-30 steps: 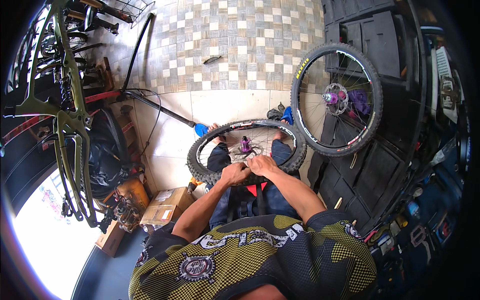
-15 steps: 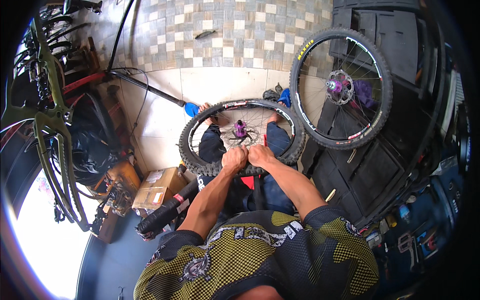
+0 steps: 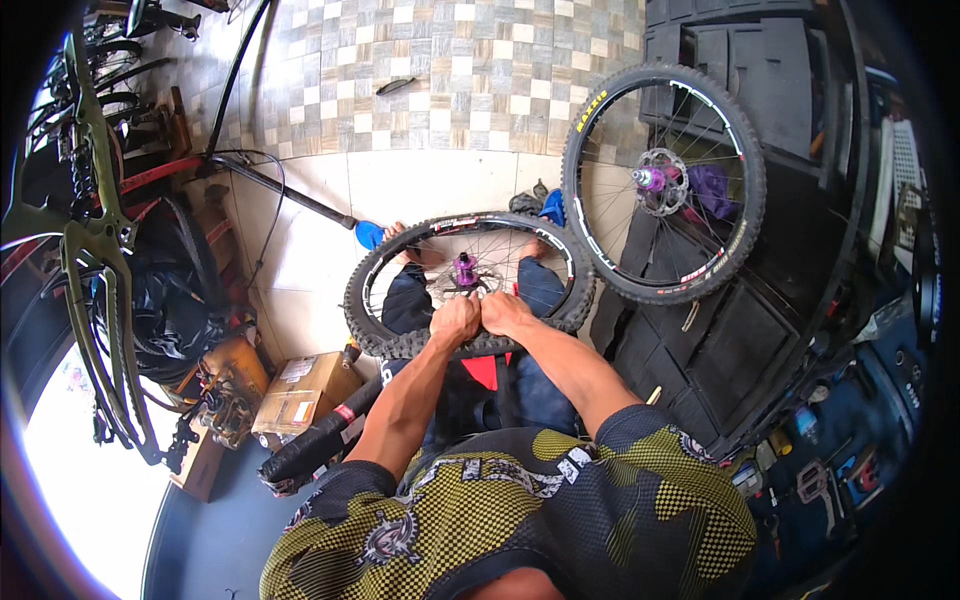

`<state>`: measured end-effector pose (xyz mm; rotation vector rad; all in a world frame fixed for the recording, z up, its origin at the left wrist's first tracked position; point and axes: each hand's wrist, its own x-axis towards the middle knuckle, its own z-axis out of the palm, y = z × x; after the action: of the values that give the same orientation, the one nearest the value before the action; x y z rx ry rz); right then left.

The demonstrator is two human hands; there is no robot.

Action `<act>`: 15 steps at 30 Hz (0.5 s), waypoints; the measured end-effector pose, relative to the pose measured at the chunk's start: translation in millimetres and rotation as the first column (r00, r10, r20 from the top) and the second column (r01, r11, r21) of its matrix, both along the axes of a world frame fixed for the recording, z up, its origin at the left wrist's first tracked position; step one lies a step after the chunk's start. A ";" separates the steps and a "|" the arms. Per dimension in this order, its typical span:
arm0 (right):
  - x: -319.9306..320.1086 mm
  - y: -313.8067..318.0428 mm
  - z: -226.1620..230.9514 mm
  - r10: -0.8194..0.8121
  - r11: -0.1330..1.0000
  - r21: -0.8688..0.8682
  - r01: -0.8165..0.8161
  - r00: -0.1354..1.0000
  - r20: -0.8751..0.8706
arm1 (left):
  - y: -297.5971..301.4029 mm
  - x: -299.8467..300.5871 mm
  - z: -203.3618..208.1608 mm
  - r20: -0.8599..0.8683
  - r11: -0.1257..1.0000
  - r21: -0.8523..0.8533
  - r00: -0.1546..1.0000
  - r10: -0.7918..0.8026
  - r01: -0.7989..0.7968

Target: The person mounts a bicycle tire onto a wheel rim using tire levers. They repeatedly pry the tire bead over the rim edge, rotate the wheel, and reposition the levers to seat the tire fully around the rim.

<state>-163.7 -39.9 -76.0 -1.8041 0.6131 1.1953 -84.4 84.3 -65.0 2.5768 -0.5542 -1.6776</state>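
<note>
- Gripping the near arc of a knobby black tyre (image 3: 400,343), the left hand (image 3: 455,320) and right hand (image 3: 505,312) sit side by side, knuckles touching, fingers curled shut over the rubber where it meets the rim.
- The tyre belongs to a spoked bicycle wheel (image 3: 470,285) lying nearly flat across the seated person's lap and shins, over blue trousers; its round face tilts up toward the camera and its axle points roughly upward.
- A purple metal hub (image 3: 466,270) sits at the centre, just beyond the fingertips, with thin steel spokes fanning out to a dark rim with red and white markings.
- The tread is blocky and matte; the far arc of the wheel reaches toward the person's feet, by the pale floor tiles (image 3: 420,185).
- A second wheel (image 3: 665,185), larger in view, stands upright against dark foam panels to the right, also with a purple hub and knobby tyre.
- An olive bicycle frame (image 3: 95,270) hangs at the left edge, above a cardboard box (image 3: 305,390) and a rolled black tyre (image 3: 320,440).
- The person wears a yellow and black checkered mesh jersey (image 3: 520,520).
</note>
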 end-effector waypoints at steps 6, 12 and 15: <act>2.5 -10.6 33.6 -0.076 0.987 -0.140 0.078 0.997 0.013 | -3.9 4.3 27.2 0.134 0.990 -0.138 0.990 0.034 -0.015; -0.9 12.6 59.2 -0.087 0.978 -0.179 0.107 0.989 0.118 | 10.8 5.8 35.1 0.220 0.976 -0.200 0.967 0.131 -0.087; 7.2 21.2 58.5 0.016 0.995 -0.104 0.002 0.984 0.179 | 28.7 8.2 33.7 0.197 0.970 -0.225 0.971 0.135 -0.090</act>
<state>-156.5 -18.7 -17.5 -1.9778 0.5732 1.0067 -76.1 113.0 -31.3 2.5872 -0.5496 -1.2429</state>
